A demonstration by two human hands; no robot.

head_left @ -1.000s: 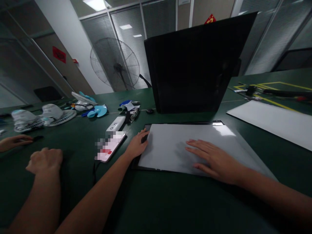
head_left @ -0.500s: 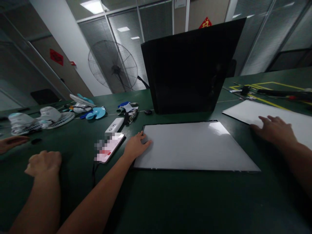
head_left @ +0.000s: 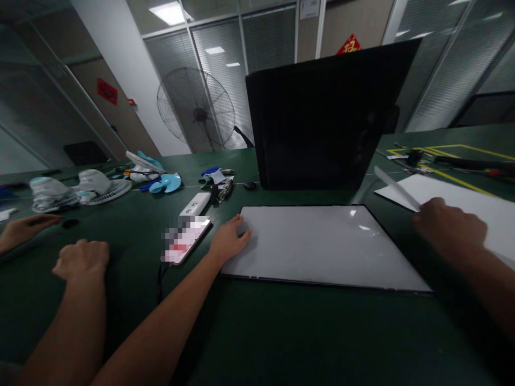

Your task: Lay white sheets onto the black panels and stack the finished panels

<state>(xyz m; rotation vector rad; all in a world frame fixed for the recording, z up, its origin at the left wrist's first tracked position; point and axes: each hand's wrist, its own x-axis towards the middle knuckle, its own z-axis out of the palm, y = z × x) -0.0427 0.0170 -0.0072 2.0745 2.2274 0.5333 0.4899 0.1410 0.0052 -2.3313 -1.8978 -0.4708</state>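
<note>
A flat white panel with a thin black frame (head_left: 322, 244) lies on the green table in front of me. My left hand (head_left: 230, 239) rests on its near-left corner, fingers laid loosely over the edge and gripping nothing. My right hand (head_left: 449, 228) is to the right of the panel, closed on the edge of a white sheet (head_left: 462, 202). The sheet's near-left corner (head_left: 396, 187) is lifted off the table.
A large black screen (head_left: 325, 118) stands upright behind the panel. A phone (head_left: 185, 241) and a white box (head_left: 195, 203) lie left of it. Fan parts (head_left: 100, 187) are further left. Another person's fist (head_left: 82, 259) and other hand (head_left: 26, 228) rest at the left.
My right hand left the panel, moved right to the white sheet, closed on its edge and lifted its corner. My left hand stayed on the panel's corner.
</note>
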